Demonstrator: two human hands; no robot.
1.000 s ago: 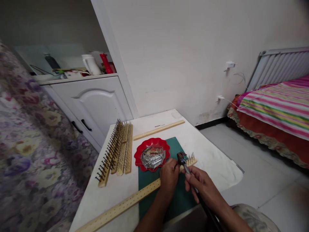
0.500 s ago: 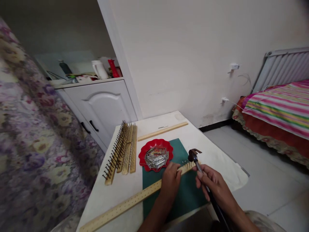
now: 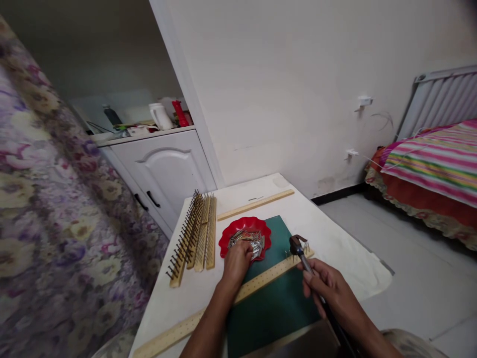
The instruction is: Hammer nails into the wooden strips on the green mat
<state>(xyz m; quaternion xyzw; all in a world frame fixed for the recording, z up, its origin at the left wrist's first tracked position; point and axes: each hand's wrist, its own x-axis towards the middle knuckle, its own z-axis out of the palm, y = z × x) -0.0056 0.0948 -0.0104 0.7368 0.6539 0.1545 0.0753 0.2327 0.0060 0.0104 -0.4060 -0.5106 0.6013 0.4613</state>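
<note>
My left hand (image 3: 238, 261) reaches over the near rim of a red scalloped bowl (image 3: 264, 229), fingers curled down among the loose nails (image 3: 257, 247). Whatever its fingertips grip is hidden. My right hand (image 3: 328, 286) is wrapped round a claw hammer (image 3: 297, 244), whose head hangs over the far end of a long drilled wooden strip (image 3: 261, 280). Several nails stand upright in that end of the strip, partly behind the hammer head. The strip lies diagonally across a green mat (image 3: 276, 313), passing under my left forearm.
Several wooden strips (image 3: 210, 233) full of upright nails stand side by side at the table's left. Another strip (image 3: 257, 204) lies toward the back, near two loose nails. The white table (image 3: 343, 253) stands by a wall, with a cabinet (image 3: 167, 174) left and a bed (image 3: 432, 169) right.
My left hand has left the drilled strip and moved left and forward into the bowl of nails. My right hand still holds the hammer in nearly the same place.
</note>
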